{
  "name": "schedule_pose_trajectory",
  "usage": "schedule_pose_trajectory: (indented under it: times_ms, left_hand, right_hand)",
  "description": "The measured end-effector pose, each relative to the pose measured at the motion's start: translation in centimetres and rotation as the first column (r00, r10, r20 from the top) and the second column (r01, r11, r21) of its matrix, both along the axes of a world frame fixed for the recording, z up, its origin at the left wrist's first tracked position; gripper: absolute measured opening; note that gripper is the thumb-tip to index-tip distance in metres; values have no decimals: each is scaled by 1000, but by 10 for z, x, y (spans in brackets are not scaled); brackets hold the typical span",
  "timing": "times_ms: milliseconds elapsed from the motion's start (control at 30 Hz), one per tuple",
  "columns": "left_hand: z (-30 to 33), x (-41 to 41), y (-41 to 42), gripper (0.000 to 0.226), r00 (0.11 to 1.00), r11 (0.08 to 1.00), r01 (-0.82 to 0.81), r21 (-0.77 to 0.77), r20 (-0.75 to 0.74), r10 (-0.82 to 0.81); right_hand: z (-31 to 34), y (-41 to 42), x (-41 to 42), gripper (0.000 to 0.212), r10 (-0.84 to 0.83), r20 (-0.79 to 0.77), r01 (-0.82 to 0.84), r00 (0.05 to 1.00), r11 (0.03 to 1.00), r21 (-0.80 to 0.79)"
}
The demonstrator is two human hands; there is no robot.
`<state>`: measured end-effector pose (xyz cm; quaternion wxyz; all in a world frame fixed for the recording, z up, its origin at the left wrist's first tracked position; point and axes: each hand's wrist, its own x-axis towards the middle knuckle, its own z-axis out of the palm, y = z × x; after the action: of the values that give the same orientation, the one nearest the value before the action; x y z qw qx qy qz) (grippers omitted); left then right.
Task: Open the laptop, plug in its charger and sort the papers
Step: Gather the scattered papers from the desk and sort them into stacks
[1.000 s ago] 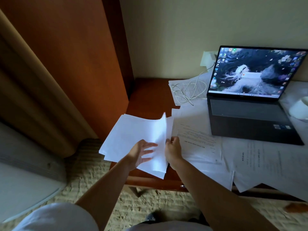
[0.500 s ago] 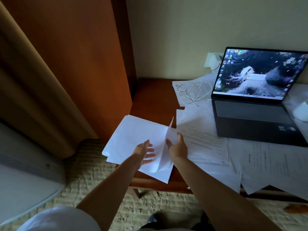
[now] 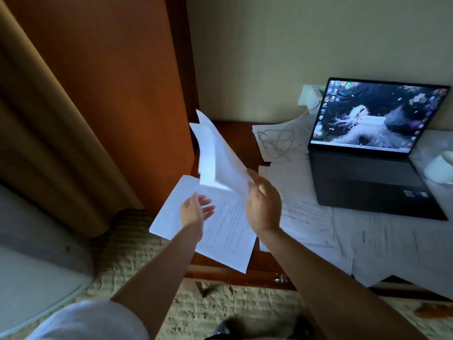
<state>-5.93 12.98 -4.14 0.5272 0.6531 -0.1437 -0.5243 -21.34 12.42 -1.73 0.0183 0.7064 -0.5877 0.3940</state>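
My right hand point(image 3: 263, 204) pinches a few white sheets point(image 3: 215, 158) by their lower corner and holds them raised and tilted above the desk's left end. My left hand point(image 3: 195, 212) hovers with spread fingers over a printed sheet point(image 3: 228, 231) that lies flat and overhangs the desk's front edge. The dark laptop point(image 3: 367, 182) stands open at the right with its screen lit. Its white charger point(image 3: 310, 95) sits in the wall socket, and the coiled cable point(image 3: 279, 141) lies on papers left of the laptop. More printed papers point(image 3: 367, 239) cover the desk in front of the laptop.
A wooden cabinet side point(image 3: 127, 94) and a tan curtain point(image 3: 49, 143) stand to the left of the brown desk point(image 3: 235, 141). A white cup point(image 3: 440, 168) sits right of the laptop. Patterned carpet point(image 3: 220, 305) lies below.
My right hand has lifted a few sheets off the left pile and swung them upward. My left hand has let go of the pile and now hovers open above it.
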Motion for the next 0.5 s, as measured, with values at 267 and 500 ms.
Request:
schedule_pose_trajectory:
  times_ms: [267, 500]
  left_hand:
    - [-7, 14, 14, 39, 905, 993, 116, 23, -416, -96]
    - [-20, 19, 34, 20, 963, 964, 162, 212, -245, -108]
  right_hand:
    - [-34, 25, 1, 30, 473, -419, -374, 775, 878, 300]
    - [-36, 38, -4, 47, 490, 58, -347, 870, 525, 777]
